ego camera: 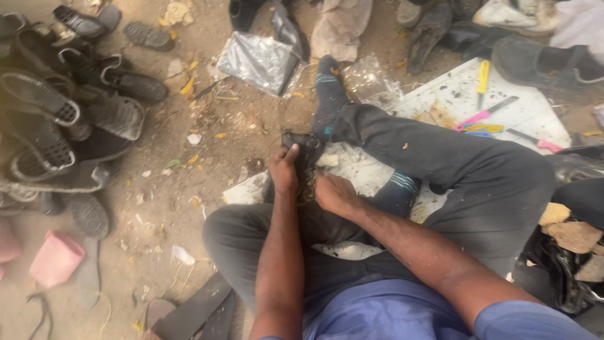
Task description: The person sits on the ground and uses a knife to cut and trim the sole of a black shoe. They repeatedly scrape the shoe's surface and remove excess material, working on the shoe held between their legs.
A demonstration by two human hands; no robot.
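— Two hands meet mid-scene?
— Yes: left hand (284, 171) grips the black shoe (304, 147); right hand (333, 192) is closed just beside it, its hold hidden.
— Nearby?
— Piled sandals (63, 119) far left, white board (503, 107) right.

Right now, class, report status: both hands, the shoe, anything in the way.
Left hand grips the black shoe. Right hand beside it, grip unclear. Shoe rests by the feet on the white board. Nothing blocks it.

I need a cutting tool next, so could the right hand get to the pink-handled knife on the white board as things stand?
Probably yes. The pink-handled knife lies uncovered on the white board, but the right hand would have to reach over the raised dark-trousered leg and let go of the black shoe.
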